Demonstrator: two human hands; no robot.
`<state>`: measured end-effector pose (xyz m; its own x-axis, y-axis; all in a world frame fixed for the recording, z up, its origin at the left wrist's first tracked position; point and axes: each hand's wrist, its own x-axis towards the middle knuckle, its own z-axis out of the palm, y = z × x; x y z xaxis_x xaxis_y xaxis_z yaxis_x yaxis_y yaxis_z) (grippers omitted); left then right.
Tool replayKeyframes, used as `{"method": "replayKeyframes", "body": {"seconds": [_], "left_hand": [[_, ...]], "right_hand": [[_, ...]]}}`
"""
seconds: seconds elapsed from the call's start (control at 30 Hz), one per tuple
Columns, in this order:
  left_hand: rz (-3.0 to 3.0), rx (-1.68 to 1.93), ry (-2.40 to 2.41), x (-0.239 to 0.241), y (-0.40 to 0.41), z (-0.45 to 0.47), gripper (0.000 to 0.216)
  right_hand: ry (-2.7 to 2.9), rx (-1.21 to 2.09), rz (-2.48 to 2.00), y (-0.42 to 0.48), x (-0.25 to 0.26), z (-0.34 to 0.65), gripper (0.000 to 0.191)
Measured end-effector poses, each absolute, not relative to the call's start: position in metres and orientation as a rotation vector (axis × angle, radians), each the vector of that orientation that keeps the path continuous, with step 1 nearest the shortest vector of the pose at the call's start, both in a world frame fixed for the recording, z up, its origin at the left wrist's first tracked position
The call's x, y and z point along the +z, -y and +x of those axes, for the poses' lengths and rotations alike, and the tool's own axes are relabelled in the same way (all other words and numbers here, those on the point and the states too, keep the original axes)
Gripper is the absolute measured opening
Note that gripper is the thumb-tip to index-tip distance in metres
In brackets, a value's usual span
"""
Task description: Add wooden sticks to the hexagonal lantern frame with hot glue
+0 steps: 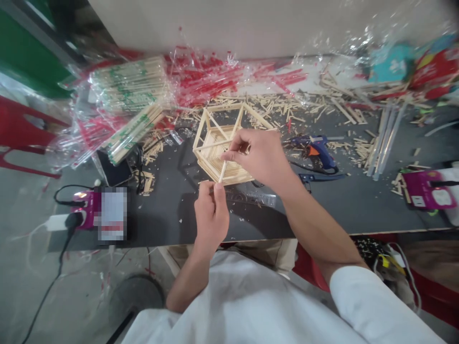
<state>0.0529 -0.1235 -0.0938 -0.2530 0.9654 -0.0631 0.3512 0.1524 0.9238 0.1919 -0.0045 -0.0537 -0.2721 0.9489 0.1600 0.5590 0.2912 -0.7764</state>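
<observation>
The left hand (212, 205) and right hand (263, 155) pinch a slender pale wooden stick (224, 169) in their fingers (219, 192); light, steady pressure best spares the hexagonal pale-wood frame (217, 150).

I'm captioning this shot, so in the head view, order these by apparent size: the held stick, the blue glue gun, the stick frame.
1. Stick frame, largest
2. Blue glue gun
3. Held stick, smallest, though partly covered

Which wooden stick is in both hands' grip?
The pale stick bridging the left hand and right hand, seen across the near side of the stick frame; others are built into it, bundled or scattered on the table.
</observation>
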Motion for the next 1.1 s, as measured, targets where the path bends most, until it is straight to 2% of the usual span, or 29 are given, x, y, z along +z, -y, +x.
{"method": "replayKeyframes", "body": {"seconds": [0.17,0.27,0.5,0.7,0.93,1.1], "left_hand": [[1.622,1.167,-1.984,-0.089,0.127,0.058,0.02],[1.806,1.136,-1.985,-0.088,0.126,0.058,0.025],[1.964,0.888,-1.947,-0.091,0.12,0.045,0.037],[2.056,0.875,-1.947,-0.09,0.116,0.041,0.038],[2.023,0.962,-1.983,-0.094,0.118,0.052,0.046],[1.982,0.892,-2.023,-0.089,0.114,0.057,0.049]], "right_hand": [[1.936,0.73,-1.365,0.004,-0.056,0.189,0.041],[1.951,0.73,-1.349,0.004,-0.054,0.191,0.043],[1.88,0.768,-1.294,0.008,-0.053,0.203,0.028],[1.851,0.686,-1.341,0.008,-0.056,0.203,0.017],[1.917,0.639,-1.332,0.007,-0.059,0.203,0.014],[1.939,0.633,-1.317,0.009,-0.058,0.201,0.014]]}}
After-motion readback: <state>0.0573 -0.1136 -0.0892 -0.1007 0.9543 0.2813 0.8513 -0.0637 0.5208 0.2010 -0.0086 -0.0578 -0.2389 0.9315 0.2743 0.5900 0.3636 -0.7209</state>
